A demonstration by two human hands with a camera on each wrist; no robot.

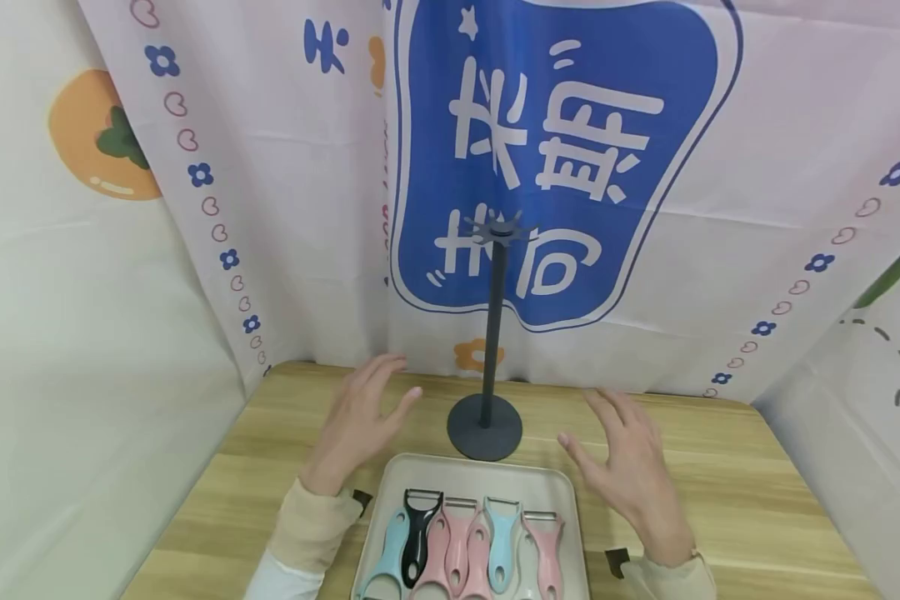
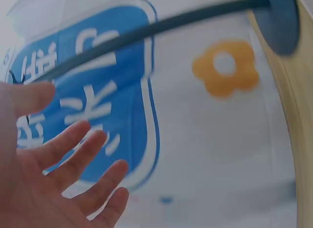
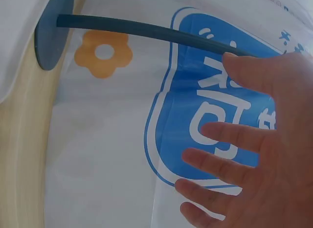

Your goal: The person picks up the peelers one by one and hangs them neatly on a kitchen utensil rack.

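My left hand (image 1: 356, 423) hovers left of a dark stand (image 1: 492, 333), fingers spread and nothing held. On the stand's other side my right hand (image 1: 630, 467) is likewise spread and bare. The stand has a round base, a thin upright pole and a ring of hooks (image 1: 499, 232) on top, with nothing hanging there. In front of it lies a cream tray (image 1: 480, 472) holding several peelers: a black peeler (image 1: 418, 533), light blue ones such as this blue peeler (image 1: 502, 542), pink ones such as this pink peeler (image 1: 546, 554), and a pale one. The tray's near end is cut off.
The wooden table (image 1: 742, 500) extends on both sides of the tray. A printed curtain (image 1: 330, 250) with a blue sign hangs right behind the table's back edge, close to the stand. White cloth (image 1: 97, 375) encloses the left side, and similar cloth the right.
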